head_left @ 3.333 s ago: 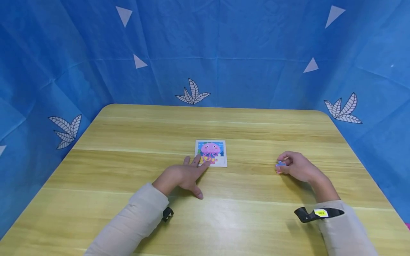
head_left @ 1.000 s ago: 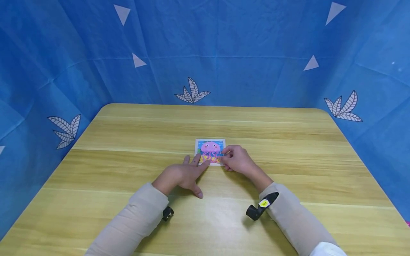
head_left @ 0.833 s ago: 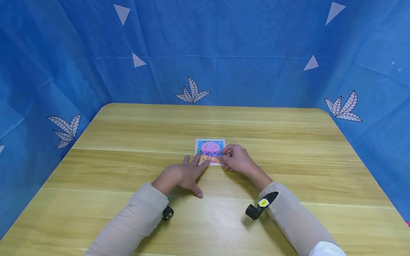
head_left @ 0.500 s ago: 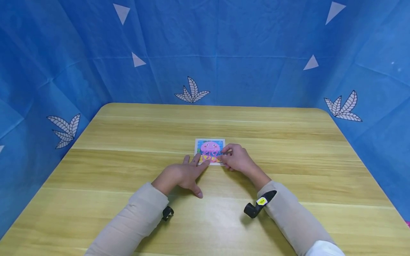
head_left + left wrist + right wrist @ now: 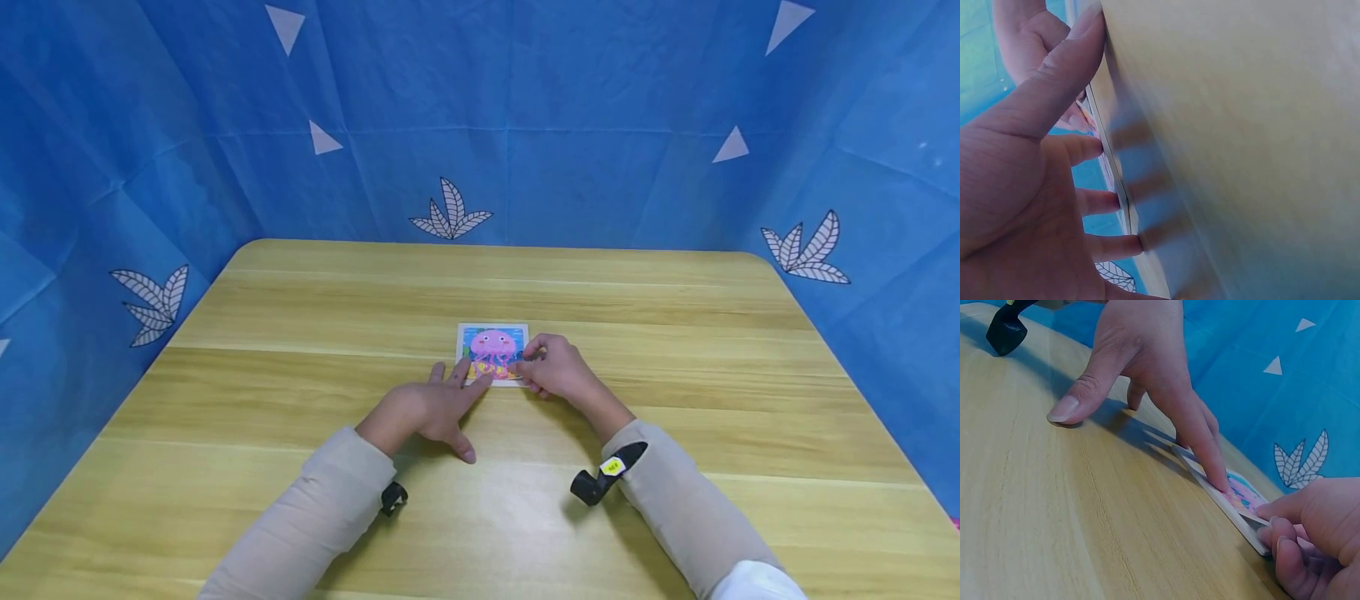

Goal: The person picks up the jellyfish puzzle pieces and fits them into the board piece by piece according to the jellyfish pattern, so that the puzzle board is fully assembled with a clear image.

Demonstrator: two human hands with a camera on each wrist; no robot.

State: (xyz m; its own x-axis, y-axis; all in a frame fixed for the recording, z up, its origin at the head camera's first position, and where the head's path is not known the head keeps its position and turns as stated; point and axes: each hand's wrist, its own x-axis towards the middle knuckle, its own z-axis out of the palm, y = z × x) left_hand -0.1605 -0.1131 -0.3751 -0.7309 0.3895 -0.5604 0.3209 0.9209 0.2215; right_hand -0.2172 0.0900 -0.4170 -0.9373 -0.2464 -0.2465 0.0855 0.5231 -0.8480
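A jigsaw puzzle [image 5: 493, 342] with a pink tentacled sea creature, in a white frame, lies on the table. My left hand [image 5: 429, 412] has its fingers spread, fingertips on the puzzle's lower left and thumb out over the wood. My right hand [image 5: 561, 368] pinches a puzzle piece [image 5: 1253, 517] between thumb and fingers at the puzzle's lower right corner. In the right wrist view the piece sits tilted, one edge raised above a dark gap by the frame. The right hand's fingers cover much of the piece. In the left wrist view, the left fingers [image 5: 1100, 203] reach the puzzle's edge.
The wooden table [image 5: 300, 308] extends around the puzzle on all sides. A blue curtain [image 5: 600, 125] with white triangles and leaf prints hangs behind and beside it. Black wrist straps [image 5: 592, 486] stick out from the sleeves close above the table.
Since the earliest frame my right hand has carried the puzzle piece left from the open table to the puzzle's lower right corner. Over the last second, both hands barely move.
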